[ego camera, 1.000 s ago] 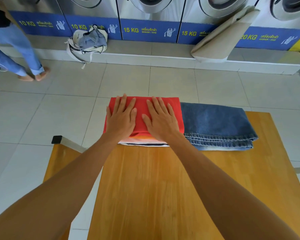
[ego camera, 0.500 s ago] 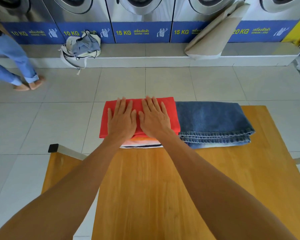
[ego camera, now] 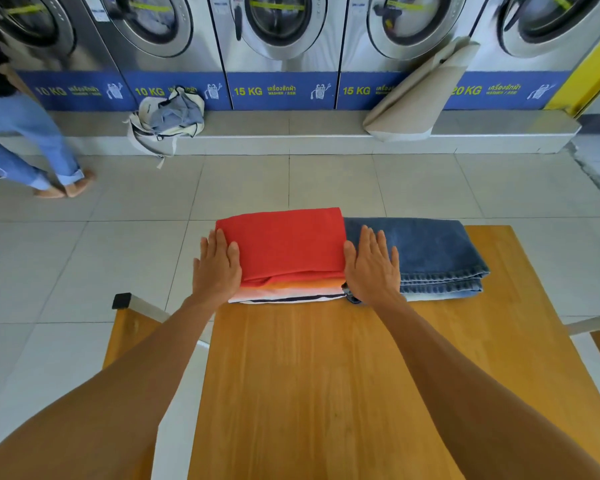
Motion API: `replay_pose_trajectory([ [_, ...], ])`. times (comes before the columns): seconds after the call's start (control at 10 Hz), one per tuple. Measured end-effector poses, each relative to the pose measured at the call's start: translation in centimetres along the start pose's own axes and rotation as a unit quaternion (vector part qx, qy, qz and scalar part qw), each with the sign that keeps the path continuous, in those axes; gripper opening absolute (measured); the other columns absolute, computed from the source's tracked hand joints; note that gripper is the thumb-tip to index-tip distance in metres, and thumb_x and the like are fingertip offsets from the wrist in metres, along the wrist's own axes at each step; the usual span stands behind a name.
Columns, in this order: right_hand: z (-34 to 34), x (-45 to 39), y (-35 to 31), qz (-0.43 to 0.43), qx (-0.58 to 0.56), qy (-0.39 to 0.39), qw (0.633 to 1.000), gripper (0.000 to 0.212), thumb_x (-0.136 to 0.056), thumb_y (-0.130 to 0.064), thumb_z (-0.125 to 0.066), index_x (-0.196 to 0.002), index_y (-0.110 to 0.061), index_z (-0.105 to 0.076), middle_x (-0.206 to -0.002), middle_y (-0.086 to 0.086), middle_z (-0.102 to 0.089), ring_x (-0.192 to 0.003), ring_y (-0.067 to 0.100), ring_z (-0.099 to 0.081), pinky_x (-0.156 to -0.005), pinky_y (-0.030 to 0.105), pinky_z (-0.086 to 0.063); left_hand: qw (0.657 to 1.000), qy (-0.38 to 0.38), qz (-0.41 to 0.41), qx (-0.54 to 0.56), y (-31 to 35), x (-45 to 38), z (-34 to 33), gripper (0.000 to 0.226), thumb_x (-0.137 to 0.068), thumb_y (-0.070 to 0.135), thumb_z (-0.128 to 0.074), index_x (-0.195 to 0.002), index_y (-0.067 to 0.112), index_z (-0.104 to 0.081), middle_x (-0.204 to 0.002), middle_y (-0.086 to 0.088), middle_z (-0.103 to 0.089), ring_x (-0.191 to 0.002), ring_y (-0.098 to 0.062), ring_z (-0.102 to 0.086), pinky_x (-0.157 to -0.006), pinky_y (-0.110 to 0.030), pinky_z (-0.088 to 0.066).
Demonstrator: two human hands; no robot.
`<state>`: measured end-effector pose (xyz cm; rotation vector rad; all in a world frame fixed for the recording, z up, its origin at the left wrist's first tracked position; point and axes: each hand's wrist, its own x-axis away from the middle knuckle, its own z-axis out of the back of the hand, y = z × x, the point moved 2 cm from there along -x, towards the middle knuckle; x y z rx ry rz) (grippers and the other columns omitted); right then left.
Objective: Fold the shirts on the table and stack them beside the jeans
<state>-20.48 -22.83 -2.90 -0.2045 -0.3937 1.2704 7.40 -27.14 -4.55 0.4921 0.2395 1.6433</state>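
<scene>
Left hand (ego camera: 217, 268) flat, fingers straight and together, pressed against the left edge of the shirt stack (ego camera: 284, 285). Right hand (ego camera: 373, 266) likewise flat with fingers straight, at the stack's right edge, lying partly over the seam with the jeans (ego camera: 426, 254); neither hand grips anything. Folded red shirt (ego camera: 288, 244) on top; orange and white-striped layers show beneath at the near edge. Stack touches the folded jeans, which lie to its right, both at the far end of the wooden table (ego camera: 326, 393). Beyond: tiled floor (ego camera: 291, 185), a cloth bag (ego camera: 168, 119) on the ledge, washing machines (ego camera: 281, 39), another person's legs (ego camera: 28, 147) far left.
</scene>
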Motion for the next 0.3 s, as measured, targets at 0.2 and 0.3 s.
replay_pose_trajectory([
  [0.2, 2.7, 3.8, 1.2, -0.007, 0.020, 0.004, 1.000, 0.063, -0.104, -0.046, -0.012, -0.156, -0.010, -0.014, -0.165, 0.006, -0.012, -0.152, 0.022, 0.002, -0.122, 0.047, -0.001, 0.999, 0.013, -0.002, -0.036, -2.0, 3.9, 2.6, 0.058, -0.103, 0.039, -0.014, -0.148, 0.005, -0.026, -0.158, -0.016, -0.024, -0.149, -0.034, -0.011, -0.117, -0.056, -0.019],
  [0.3, 3.7, 5.3, -1.4, 0.052, 0.026, 0.005, 0.998, 0.061, -0.105, -0.045, -0.016, -0.154, -0.011, -0.023, -0.164, 0.006, -0.017, -0.152, 0.023, -0.002, -0.121, 0.049, -0.004, 0.998, 0.039, -0.040, -0.030, -0.4, 5.9, 4.0, 0.047, -0.103, 0.033, -0.020, -0.128, 0.005, -0.049, -0.153, -0.019, -0.032, -0.148, -0.036, -0.015, -0.116, -0.057, -0.021],
])
